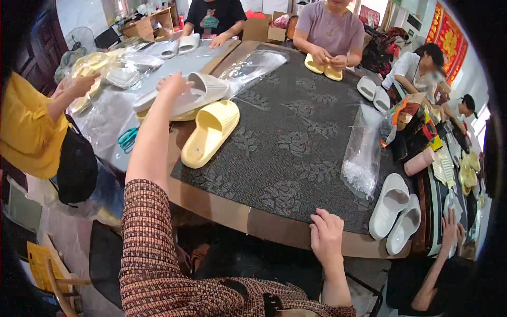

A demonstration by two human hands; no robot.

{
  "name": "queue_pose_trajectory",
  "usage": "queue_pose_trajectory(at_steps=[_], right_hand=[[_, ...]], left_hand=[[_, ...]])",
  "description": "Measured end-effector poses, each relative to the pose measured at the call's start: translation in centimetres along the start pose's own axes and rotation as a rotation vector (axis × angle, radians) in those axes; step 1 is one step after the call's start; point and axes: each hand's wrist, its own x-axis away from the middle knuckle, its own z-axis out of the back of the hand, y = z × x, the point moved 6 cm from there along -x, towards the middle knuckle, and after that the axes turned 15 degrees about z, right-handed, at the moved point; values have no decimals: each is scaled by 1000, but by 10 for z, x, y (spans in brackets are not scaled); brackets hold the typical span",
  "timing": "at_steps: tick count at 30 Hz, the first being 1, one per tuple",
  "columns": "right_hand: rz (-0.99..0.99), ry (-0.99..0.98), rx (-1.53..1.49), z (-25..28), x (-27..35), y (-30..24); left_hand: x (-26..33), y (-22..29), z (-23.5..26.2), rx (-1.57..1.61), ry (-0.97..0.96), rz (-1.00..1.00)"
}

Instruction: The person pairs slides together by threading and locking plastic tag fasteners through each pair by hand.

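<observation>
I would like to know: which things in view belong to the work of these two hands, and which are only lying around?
Likely part of the work:
- grey slipper at the left hand
- yellow slipper nearby

Apparently just lying around:
- teal scissor handles
- pink cylinder
- electric fan in the background

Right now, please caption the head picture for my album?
Left hand at grey slippers, right hand by table edge.

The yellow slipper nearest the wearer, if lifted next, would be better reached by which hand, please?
Probably the left hand: it reaches to the grey slippers beside the yellow slipper, while the right hand lies farther off at the table edge.
</observation>
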Motion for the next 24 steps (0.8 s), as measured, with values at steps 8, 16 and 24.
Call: queue_pose_trajectory(at_steps=[8,16,24], right_hand=[[1,0,13,-2,1,6],[-9,0,0,-1,-3,7],[29,3,-9,2,0,0]], left_hand=[[-39,19,-39,30,-204,-46],[-52,21,-37,72,109,-81],[84,46,64,263,445,-531]])
